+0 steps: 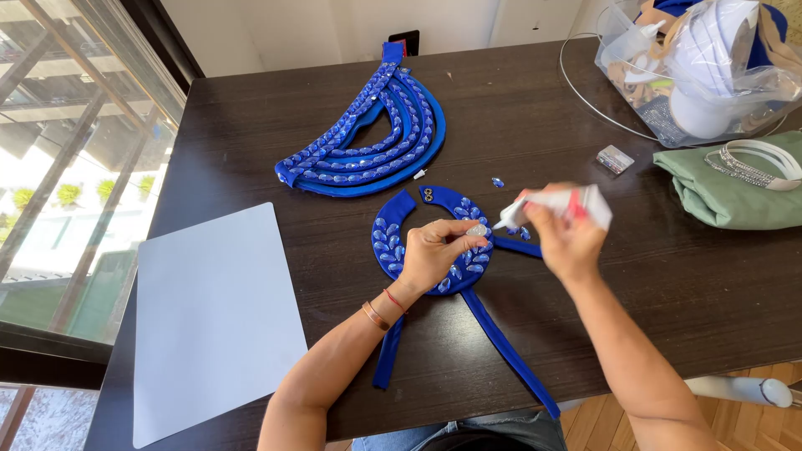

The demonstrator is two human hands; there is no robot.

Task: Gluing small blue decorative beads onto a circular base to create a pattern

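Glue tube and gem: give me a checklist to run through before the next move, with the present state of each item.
1. Left hand pinches a clear gem: ok.
2. Right hand grips the glue tube: ok.
3. Tube nozzle points at the gem, close to it: ok.
4. Glue already on the gem: cannot tell, too small.
5. Blue collar piece lies flat on the table under the hands: ok.
6. Spare gems lie within reach beside the collar: ok.
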